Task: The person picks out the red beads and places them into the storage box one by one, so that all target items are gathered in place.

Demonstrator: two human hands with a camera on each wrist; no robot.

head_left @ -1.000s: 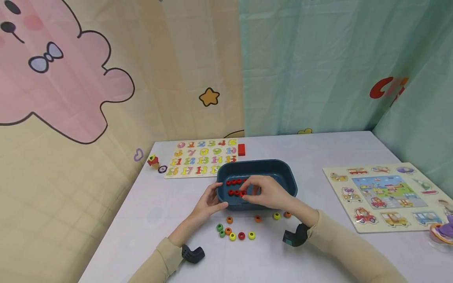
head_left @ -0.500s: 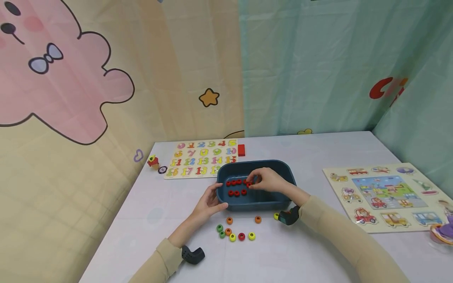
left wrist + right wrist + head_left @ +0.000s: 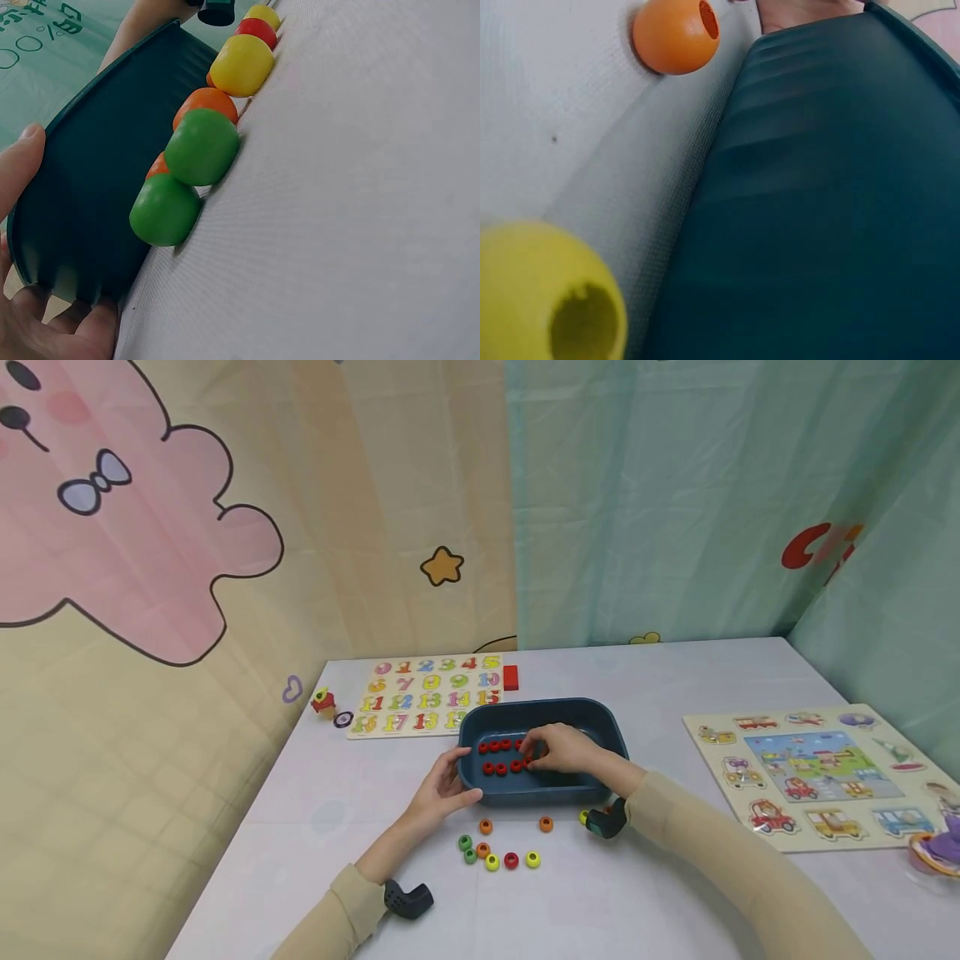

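Observation:
My left hand (image 3: 438,789) holds the left end of a dark blue plastic bin (image 3: 543,795), thumb at its near side and fingers at its end. In the left wrist view, the thumb lies on the rim and fingertips (image 3: 97,322) curl against the end wall. Inside the bin, small red beads (image 3: 494,746) stand in two rows. My right hand (image 3: 566,750) reaches into the bin and pinches a red bead (image 3: 528,762) at the right end of the near row, partly hidden by the fingers. The right wrist view shows the bin's outer wall (image 3: 817,172), not the fingers.
Loose beads lie before the bin: green (image 3: 465,842), orange (image 3: 546,824), yellow (image 3: 532,859) and red (image 3: 512,860). A number puzzle board (image 3: 405,697) sits behind left, a red block (image 3: 511,677) beside it. At right lies a vehicle puzzle (image 3: 772,827).
My right hand has moved from the near row's third bead toward the far row, then back to the near row's right end with a red bead. The left hand has stayed on the bin.

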